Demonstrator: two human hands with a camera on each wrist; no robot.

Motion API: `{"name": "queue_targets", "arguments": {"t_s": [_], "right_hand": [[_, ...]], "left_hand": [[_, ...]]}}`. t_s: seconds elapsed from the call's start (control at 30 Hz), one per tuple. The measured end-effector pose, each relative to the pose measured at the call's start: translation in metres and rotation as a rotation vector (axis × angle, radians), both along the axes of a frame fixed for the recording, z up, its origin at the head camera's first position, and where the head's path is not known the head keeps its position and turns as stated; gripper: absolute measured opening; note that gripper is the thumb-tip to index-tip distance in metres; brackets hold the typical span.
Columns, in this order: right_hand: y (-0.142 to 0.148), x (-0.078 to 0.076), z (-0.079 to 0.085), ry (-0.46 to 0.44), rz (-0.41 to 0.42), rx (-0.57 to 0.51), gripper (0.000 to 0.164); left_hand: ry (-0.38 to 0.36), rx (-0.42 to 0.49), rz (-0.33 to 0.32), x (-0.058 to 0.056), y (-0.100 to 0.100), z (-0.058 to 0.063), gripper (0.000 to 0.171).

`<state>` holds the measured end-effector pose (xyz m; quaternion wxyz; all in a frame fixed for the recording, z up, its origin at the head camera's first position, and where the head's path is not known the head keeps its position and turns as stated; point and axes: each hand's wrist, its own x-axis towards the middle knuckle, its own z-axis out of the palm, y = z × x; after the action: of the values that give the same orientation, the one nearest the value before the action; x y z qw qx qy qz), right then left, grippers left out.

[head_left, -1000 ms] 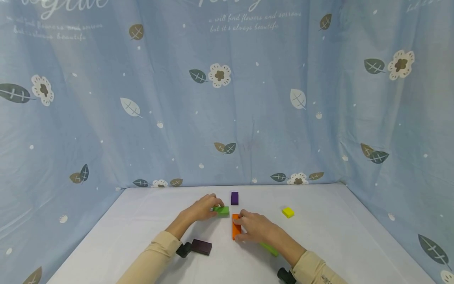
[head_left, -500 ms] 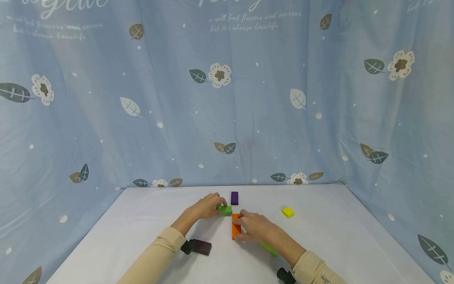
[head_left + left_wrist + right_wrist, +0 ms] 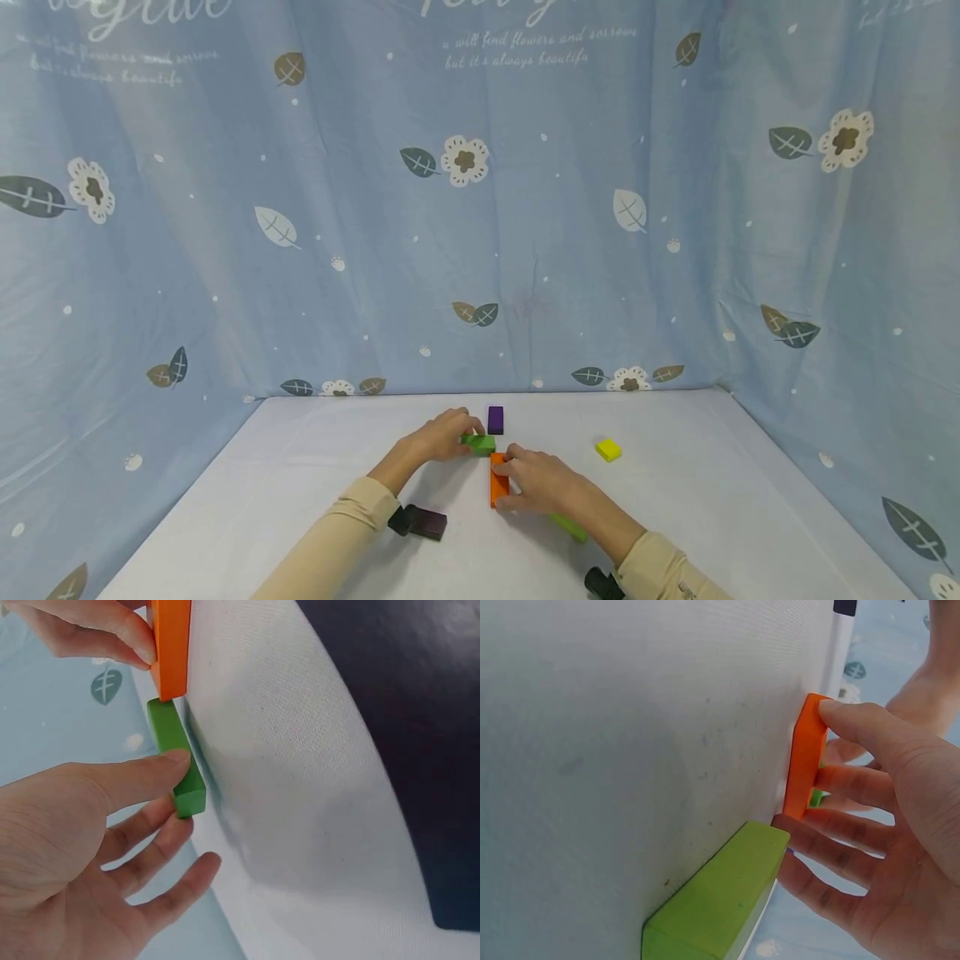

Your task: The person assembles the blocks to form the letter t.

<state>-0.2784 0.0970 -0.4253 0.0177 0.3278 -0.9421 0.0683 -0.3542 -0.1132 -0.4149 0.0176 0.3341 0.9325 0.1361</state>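
My left hand [image 3: 438, 439] pinches a green rectangular block [image 3: 482, 445] between thumb and fingers; the other fingers are spread in the left wrist view. One end of it lies at the far end of an orange block [image 3: 498, 493], crosswise to it; whether they touch is hard to tell. The orange block lies lengthwise on the white table, and my right hand [image 3: 546, 482] holds it with the thumb [image 3: 847, 716] at one end and fingers along its side. Just beyond the green block is a purple block [image 3: 496, 420].
Near my left wrist lies a dark brown block [image 3: 429, 523]. A light green block [image 3: 720, 892] sits partly under my right forearm in the head view. To the right is a small yellow block [image 3: 608, 450]. A blue patterned curtain [image 3: 525, 250] borders the white table [image 3: 675, 517].
My left hand has slid the green block to the right, up to the orange block's far end. My right hand and the orange block have stayed in place.
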Motion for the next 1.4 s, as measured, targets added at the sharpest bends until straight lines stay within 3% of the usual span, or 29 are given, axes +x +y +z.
{"name": "queue_targets", "arguments": {"t_s": [1.4], "right_hand": [[-0.0032,0.0023,0.0019,-0.008,-0.023,0.017,0.052]], "left_hand": [[0.034,-0.062,0.034,0.0005,0.0086,-0.0087,0.026]]}}
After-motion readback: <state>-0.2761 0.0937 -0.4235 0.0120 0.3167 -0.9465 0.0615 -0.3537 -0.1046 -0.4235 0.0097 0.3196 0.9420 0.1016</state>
